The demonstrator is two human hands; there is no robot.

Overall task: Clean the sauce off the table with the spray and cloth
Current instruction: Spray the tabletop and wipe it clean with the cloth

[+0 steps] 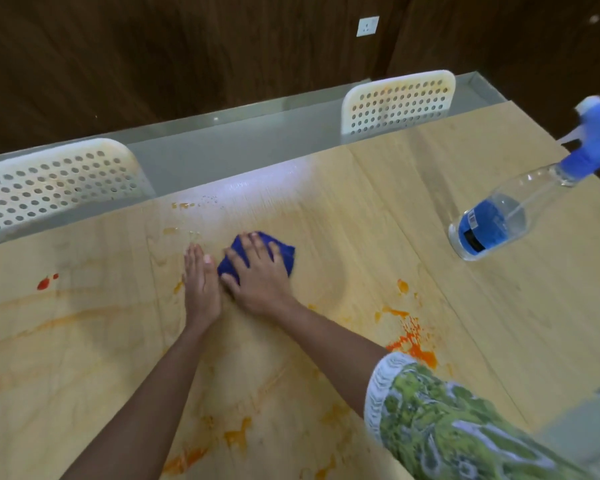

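Note:
My right hand (257,271) lies flat on a folded blue cloth (284,252), pressing it onto the light wooden table (361,209) near the middle. My left hand (200,282) rests flat on the table right beside it, fingers straight, touching the cloth's left edge. Orange-red sauce (411,342) is splattered to the right of my right forearm. Smeared orange streaks (236,436) run across the near part of the table, and a small red blob (44,283) sits at the left. A clear spray bottle (489,225) with a blue trigger head stands at the right, apart from both hands.
Two white perforated chair backs (52,183) (399,100) stand along the far edge of the table, beyond a grey glass strip (229,150). A dark wooden wall with a socket (368,26) is behind. A wet shine lies on the table beyond the cloth.

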